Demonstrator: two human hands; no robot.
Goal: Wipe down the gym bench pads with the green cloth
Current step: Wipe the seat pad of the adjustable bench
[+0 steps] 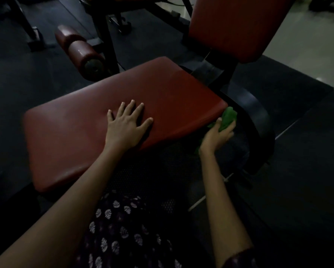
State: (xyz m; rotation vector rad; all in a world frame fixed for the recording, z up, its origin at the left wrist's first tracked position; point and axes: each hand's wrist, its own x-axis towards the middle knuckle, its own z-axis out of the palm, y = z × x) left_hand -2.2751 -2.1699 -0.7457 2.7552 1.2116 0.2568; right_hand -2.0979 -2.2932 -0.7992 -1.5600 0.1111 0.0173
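On the red seat pad [81, 136] the left hand [125, 128] lies flat, fingers spread, holding nothing, probably bracing. Beside the pad's right edge, the right hand [218, 136] clutches the bunched green cloth [227, 118], likely to wipe that side.

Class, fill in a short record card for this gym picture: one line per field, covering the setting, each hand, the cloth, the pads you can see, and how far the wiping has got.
setting: dim gym, dark floor
left hand: flat, fingers spread, resting on the seat pad
right hand: closed grip on the green cloth
cloth position: bunched at the seat pad's right edge, beside the black frame
back pad: raised, beyond the seat pad
roller pads: two, left of the bench
progress: cannot tell which pads are wiped
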